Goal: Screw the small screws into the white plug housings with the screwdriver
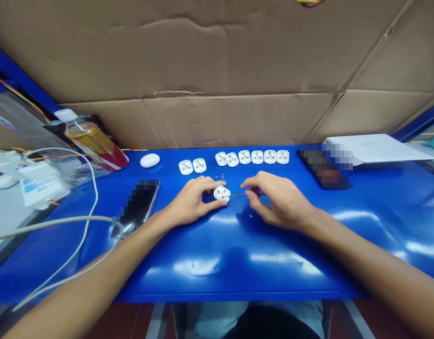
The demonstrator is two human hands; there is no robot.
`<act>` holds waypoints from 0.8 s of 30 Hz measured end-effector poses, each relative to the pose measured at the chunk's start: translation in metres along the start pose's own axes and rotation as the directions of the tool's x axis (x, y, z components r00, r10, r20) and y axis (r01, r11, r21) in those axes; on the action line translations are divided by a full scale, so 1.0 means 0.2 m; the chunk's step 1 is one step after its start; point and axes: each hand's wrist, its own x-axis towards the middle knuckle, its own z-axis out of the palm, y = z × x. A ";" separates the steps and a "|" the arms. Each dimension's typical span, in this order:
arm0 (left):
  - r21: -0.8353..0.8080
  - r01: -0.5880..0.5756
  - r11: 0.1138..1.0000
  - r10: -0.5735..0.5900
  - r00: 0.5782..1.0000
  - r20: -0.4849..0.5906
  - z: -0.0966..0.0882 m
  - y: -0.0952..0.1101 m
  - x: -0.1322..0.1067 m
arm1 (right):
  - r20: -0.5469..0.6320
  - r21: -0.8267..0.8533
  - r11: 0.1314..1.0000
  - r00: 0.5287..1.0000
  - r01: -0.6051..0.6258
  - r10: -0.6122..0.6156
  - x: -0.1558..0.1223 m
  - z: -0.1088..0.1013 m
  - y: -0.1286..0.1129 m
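My left hand is closed round a small white plastic plug part and holds it down on the blue table. My right hand pinches a thin metal tool whose tip touches that part. A few tiny screws lie just behind the part. Farther back, two white plug parts sit side by side, and a row of several more runs to the right of them.
A phone with white cables lies at the left. A white oval case and a bottle on its side are at the back left. A dark blurred object and a white flat box stand at the right. Cardboard walls the back.
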 end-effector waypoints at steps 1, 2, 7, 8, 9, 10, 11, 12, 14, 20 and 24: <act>0.005 -0.001 1.000 0.001 1.000 0.000 0.00 0.00 0.00 | 0.002 0.008 1.000 1.000 0.009 -0.009 0.00 0.00 0.00; 0.012 0.000 1.000 0.000 1.000 0.001 0.00 0.00 0.00 | 0.001 0.017 1.000 1.000 0.015 -0.015 0.00 0.00 -0.01; 0.027 -0.002 1.000 0.002 1.000 0.004 0.00 0.01 0.00 | -0.050 0.002 0.998 0.997 -0.061 0.061 -0.01 0.01 -0.01; 0.028 -0.011 1.000 0.011 1.000 0.006 0.00 0.01 0.00 | -0.062 -0.019 0.997 0.995 -0.075 0.074 -0.01 0.02 -0.01; 0.030 -0.019 0.999 0.019 1.000 0.007 0.00 0.01 0.00 | -0.071 -0.033 0.997 0.995 -0.071 0.069 -0.01 0.02 -0.01; 0.033 -0.026 0.999 0.025 1.000 0.009 0.00 0.01 0.00 | -0.076 -0.037 0.998 0.996 -0.055 0.052 -0.01 0.02 -0.01; 0.036 -0.029 0.999 0.028 1.000 0.011 0.00 0.01 0.00 | -0.079 -0.032 0.999 0.996 -0.031 0.028 -0.01 0.02 -0.01; 0.039 -0.029 0.999 0.029 1.000 0.013 0.00 0.01 0.00 | -0.080 -0.016 1.000 0.997 -0.006 0.005 -0.01 0.02 -0.02; 0.042 -0.030 0.999 0.029 0.999 0.018 0.00 0.01 -0.01 | -0.064 0.019 1.000 0.998 0.019 -0.018 -0.01 0.01 -0.03; 0.049 -0.035 0.998 0.034 0.999 0.024 0.00 0.01 -0.01 | -0.050 -0.030 0.997 0.996 -0.070 0.069 -0.01 0.01 -0.02; 0.059 -0.044 0.997 0.043 0.999 0.017 0.01 0.00 -0.01 | -0.065 -0.030 0.999 0.997 -0.039 0.037 -0.02 0.02 0.01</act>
